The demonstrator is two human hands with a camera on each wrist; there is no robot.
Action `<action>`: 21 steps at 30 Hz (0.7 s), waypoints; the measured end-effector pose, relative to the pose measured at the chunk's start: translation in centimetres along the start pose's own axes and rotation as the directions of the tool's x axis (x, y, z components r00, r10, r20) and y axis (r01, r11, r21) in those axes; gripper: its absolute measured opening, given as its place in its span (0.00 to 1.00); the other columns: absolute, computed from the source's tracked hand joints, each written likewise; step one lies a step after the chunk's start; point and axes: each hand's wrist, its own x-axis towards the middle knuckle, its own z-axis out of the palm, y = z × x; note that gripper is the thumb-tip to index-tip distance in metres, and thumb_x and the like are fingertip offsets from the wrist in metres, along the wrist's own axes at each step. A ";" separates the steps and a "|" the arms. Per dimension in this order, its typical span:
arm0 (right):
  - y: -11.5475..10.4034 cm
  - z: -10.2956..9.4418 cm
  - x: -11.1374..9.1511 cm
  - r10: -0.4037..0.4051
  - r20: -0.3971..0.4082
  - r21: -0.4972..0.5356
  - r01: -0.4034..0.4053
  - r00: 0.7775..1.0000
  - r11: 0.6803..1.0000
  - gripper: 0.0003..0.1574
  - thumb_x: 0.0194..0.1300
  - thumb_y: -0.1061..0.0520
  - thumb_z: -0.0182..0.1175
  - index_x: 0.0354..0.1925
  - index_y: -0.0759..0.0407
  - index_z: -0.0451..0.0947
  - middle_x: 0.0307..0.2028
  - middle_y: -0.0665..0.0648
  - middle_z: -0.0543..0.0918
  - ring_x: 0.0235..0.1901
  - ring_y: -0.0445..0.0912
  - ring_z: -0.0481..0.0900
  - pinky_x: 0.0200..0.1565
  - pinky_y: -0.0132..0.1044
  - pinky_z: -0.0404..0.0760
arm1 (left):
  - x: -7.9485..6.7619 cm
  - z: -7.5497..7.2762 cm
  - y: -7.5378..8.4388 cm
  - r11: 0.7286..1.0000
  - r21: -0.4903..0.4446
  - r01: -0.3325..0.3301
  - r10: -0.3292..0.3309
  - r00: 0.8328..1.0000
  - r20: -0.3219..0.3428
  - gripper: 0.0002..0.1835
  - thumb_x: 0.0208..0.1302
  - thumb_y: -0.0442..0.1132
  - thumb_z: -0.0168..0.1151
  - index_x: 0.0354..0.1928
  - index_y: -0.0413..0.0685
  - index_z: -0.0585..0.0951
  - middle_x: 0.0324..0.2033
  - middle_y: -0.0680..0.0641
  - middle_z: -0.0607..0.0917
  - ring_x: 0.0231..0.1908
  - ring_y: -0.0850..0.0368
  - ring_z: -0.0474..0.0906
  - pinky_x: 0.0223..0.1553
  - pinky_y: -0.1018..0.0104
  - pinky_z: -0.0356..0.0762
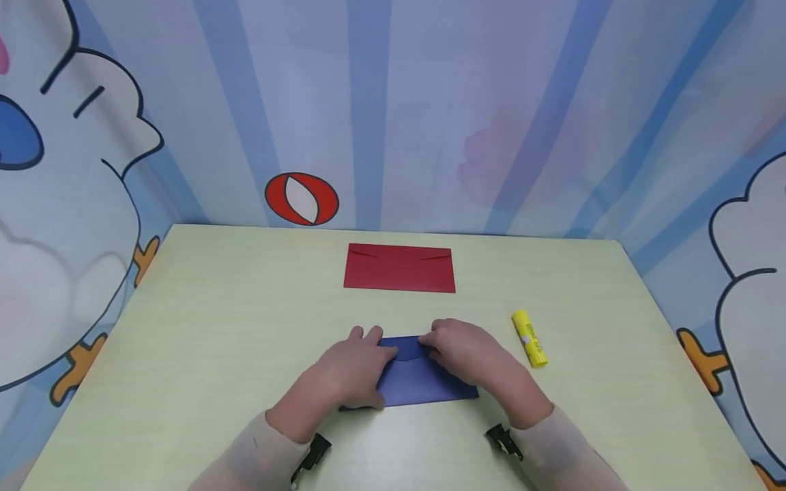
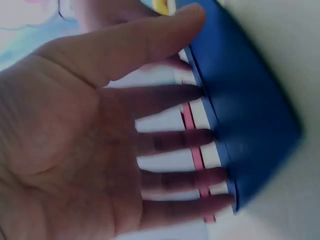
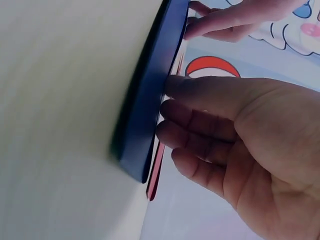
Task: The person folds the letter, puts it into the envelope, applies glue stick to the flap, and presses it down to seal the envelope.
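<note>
A blue envelope point(image 1: 424, 382) lies in front of me, its flap point(image 1: 408, 349) folded down along the far side. My left hand point(image 1: 353, 372) rests over its left end. In the left wrist view, that hand's fingers are spread and straight, with their tips touching the envelope point(image 2: 245, 105). At the upper right of the flap, my right hand point(image 1: 469, 351) touches the envelope with bent fingers. The right wrist view has its thumb and fingertips point(image 3: 172, 107) against the envelope's surface point(image 3: 147, 100), and no grip around it shows.
Beyond the blue envelope lies a red envelope point(image 1: 399, 268). To the right of my right hand is a yellow glue stick point(image 1: 529, 339). All lie on a pale table point(image 1: 245, 293), with a cartoon-printed blue backdrop point(image 1: 424, 116) along its back and sides.
</note>
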 end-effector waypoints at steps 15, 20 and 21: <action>-3.8 -0.3 -1.3 0.032 0.098 -0.089 -0.023 0.995 0.996 0.31 0.74 0.59 0.65 0.73 0.50 0.78 0.70 0.54 0.77 0.69 0.54 0.75 0.59 0.54 0.83 | -0.8 0.9 3.4 0.991 0.069 0.115 -0.122 0.987 0.104 0.50 0.59 0.66 0.74 0.77 0.45 0.72 0.78 0.39 0.67 0.74 0.33 0.66 0.67 0.38 0.72; -3.3 -1.4 -2.1 0.189 0.145 -0.050 -0.184 0.971 0.982 0.30 0.74 0.63 0.62 0.69 0.45 0.81 0.69 0.55 0.78 0.67 0.54 0.77 0.52 0.54 0.87 | -0.6 0.7 4.2 0.978 0.107 0.179 -0.189 0.976 0.103 0.48 0.59 0.68 0.73 0.76 0.50 0.75 0.76 0.35 0.69 0.71 0.29 0.70 0.65 0.36 0.74; -3.1 -1.5 -2.2 0.211 0.149 -0.050 -0.206 0.966 0.977 0.29 0.74 0.64 0.60 0.68 0.44 0.82 0.68 0.55 0.79 0.66 0.54 0.79 0.50 0.53 0.87 | -0.6 0.7 4.2 0.975 0.122 0.184 -0.197 0.975 0.101 0.48 0.59 0.68 0.73 0.76 0.50 0.75 0.75 0.34 0.69 0.70 0.28 0.71 0.64 0.36 0.75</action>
